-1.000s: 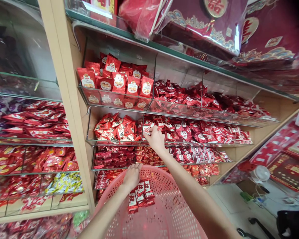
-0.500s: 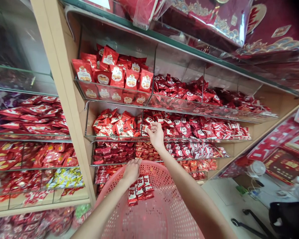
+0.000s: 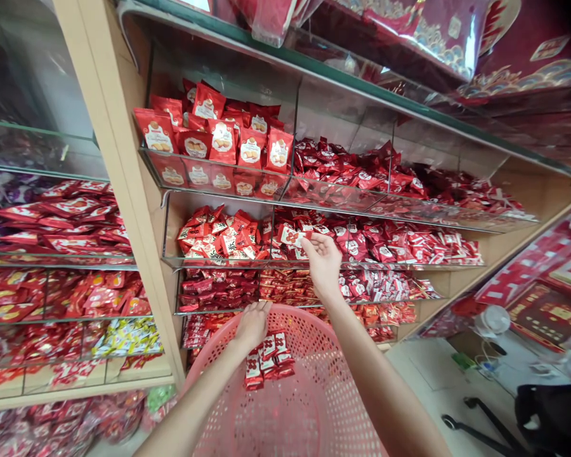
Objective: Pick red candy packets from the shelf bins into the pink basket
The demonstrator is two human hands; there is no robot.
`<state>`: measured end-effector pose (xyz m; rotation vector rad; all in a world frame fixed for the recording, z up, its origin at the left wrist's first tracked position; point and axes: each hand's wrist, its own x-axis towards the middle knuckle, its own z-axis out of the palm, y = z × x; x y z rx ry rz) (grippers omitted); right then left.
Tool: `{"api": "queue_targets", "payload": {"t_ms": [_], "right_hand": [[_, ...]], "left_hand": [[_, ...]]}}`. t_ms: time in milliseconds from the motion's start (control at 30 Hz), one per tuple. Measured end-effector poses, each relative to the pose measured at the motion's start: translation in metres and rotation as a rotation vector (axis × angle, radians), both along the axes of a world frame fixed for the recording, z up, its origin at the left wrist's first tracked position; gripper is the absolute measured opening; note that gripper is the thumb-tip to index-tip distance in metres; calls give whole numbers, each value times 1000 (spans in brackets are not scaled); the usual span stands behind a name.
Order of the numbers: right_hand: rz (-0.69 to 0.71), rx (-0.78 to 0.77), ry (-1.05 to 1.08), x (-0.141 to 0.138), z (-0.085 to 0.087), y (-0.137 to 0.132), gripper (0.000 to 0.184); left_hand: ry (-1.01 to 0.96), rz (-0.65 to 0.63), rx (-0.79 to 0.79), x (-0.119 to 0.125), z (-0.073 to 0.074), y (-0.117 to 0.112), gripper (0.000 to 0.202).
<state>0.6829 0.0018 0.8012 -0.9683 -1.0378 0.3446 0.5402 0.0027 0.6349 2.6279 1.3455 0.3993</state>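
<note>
My right hand [image 3: 324, 259] pinches a small red-and-white snack packet [image 3: 292, 237] by its end, in front of a shelf compartment full of similar packets. My left hand [image 3: 253, 325] is curled over the far rim of a pink perforated plastic basket [image 3: 295, 317]. Inside the basket, against its far left wall, lies a small pile of red-and-white packets [image 3: 268, 363]. Left of the held packet, a compartment holds red-and-cream packets [image 3: 223, 235] with dark lettering.
Glass-fronted shelves [image 3: 228, 261] cross the view, with larger red packets [image 3: 223, 143] above. A wooden upright [image 3: 118, 171] divides them from the left shelves, where yellow packets [image 3: 128, 336] lie low down. Black chair legs [image 3: 485, 425] stand on the floor at right.
My right hand has moved right and slightly down, and a packet now shows clearly in its fingers. My left hand stays on the basket rim.
</note>
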Motion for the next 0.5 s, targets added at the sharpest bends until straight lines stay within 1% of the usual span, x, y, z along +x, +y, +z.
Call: {"api": "queue_targets", "payload": {"t_ms": [67, 100, 167, 233, 300, 333, 367, 433, 500], "right_hand": [[63, -44, -40, 8, -1, -22, 29], [124, -98, -68, 13, -5, -33, 29], [295, -251, -132, 25, -19, -51, 28], [515, -445, -211, 38, -40, -63, 26], [722, -658, -306, 50, -68, -71, 24], [793, -768, -372, 54, -83, -73, 23], [828, -878, -457, 58, -99, -73, 21], [799, -1062, -704, 64, -129, -72, 14], [763, -1151, -907, 65, -153, -69, 12]], "left_hand": [[0, 4, 2, 0, 1, 0, 52], [-2, 6, 4, 0, 1, 0, 52], [-9, 9, 9, 0, 1, -1, 51], [-21, -1, 12, 0, 1, -1, 50], [-28, -4, 23, 0, 0, -1, 50], [-29, -5, 33, 1, -1, -1, 50], [-27, -6, 43, 1, -2, -1, 51], [-23, -8, 57, 1, -4, -1, 51], [-21, -13, 58, 1, -4, -2, 51]]}}
